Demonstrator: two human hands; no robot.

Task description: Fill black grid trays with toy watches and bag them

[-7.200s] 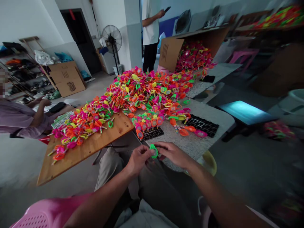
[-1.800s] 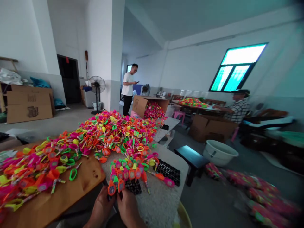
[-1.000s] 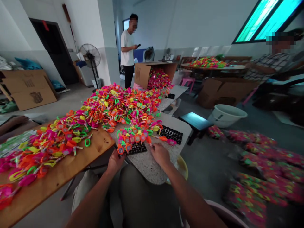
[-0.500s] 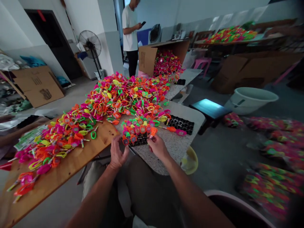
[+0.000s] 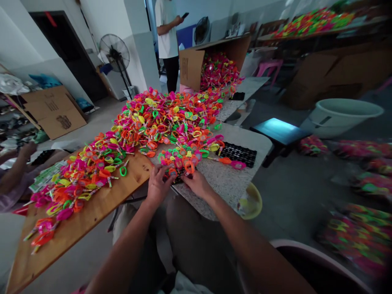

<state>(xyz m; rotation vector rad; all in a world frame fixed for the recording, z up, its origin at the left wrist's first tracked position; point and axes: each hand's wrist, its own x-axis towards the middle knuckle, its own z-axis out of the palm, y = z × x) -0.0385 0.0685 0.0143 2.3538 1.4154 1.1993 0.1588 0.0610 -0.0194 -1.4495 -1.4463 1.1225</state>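
Note:
My left hand [image 5: 158, 184] rests at the near edge of a black slotted tray [image 5: 179, 176], its fingers curled against the front row of toys. My right hand [image 5: 197, 183] pinches an orange ring-shaped toy [image 5: 189, 167] and holds it at the tray. Several small neon toys [image 5: 176, 157] stand upright in rows on this tray. A large heap of pink, orange, green and yellow toys [image 5: 159, 120] covers the speckled table [image 5: 228, 183] behind it.
A second black tray [image 5: 239, 154] lies to the right. A wooden board [image 5: 92, 204] on the left carries more toys. A person's arm [image 5: 12, 175] is at the far left, another person [image 5: 168, 36] stands by an open carton [image 5: 196, 61]. A stool [image 5: 280, 132] and white basin [image 5: 343, 116] stand right.
The camera tipped down from the room to the table. My right hand picked an orange toy and brought it to the tray; my left hand moved up to the tray's front edge.

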